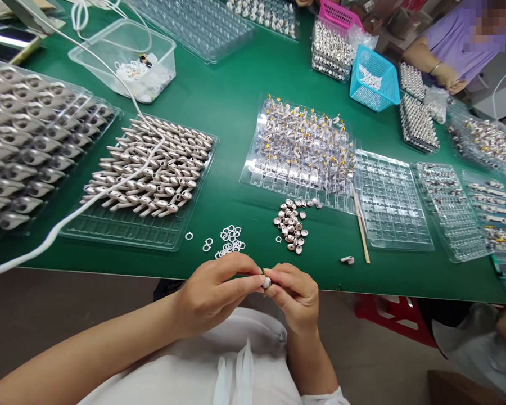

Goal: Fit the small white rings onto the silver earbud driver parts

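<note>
Just off the table's front edge, my left hand [211, 293] and my right hand [297, 292] meet with fingertips closed on a small pale earbud part [267, 283]. Fingers hide most of that part. Beyond my left hand lie several loose white rings [231, 246]. A heap of small round metallic-looking earbud caps [290, 226] sits ahead of my right hand, with a single ring beside it. One earbud shell with a stem [347, 260] rests alone to the right, near a thin wooden stick [361, 228].
Stemmed earbud shells [152, 169] crowd a clear tray at left, with a white cable [80, 211] across them. A clear tray of small components [303, 140] stands centrally. A plastic tub [164, 62] and blue basket [382, 93] are farther back. A co-worker [451, 50] sits at upper right.
</note>
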Demonstrator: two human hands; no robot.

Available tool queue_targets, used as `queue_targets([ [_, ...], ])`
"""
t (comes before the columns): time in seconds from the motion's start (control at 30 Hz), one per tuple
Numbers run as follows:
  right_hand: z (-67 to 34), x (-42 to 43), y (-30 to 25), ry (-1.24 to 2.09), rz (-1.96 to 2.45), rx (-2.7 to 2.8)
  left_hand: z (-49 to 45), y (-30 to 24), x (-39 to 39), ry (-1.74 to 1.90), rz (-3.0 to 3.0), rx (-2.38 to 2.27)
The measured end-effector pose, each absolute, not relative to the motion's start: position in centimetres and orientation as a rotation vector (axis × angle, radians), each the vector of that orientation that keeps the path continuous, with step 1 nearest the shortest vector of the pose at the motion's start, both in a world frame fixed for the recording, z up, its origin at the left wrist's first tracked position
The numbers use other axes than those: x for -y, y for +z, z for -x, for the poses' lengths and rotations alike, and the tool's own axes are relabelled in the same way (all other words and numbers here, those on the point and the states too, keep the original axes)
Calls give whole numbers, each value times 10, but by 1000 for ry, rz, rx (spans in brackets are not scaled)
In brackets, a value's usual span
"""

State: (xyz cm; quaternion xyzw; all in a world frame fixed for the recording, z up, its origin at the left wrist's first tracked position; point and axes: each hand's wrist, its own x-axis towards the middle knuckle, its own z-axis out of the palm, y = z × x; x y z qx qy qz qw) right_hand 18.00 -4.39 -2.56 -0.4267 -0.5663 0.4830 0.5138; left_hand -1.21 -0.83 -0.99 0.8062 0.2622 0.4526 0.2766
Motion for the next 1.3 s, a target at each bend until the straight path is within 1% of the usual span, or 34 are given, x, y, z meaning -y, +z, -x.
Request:
queue_targets([
  [0.63, -180, 44, -26, 1125, 999, 1379, 11, -6, 7, 1197, -2149, -710],
  [0.93, -182, 44, -24, 1049, 1002, 1468, 13, -8, 8, 1177, -2170, -708],
  [1.03, -183, 44, -22, 989, 993, 1548, 13, -9, 9, 1161, -2190, -724],
  [1.3, -187, 47, -21, 706, 988, 1830, 14, -10, 8, 1192, -2245, -712],
])
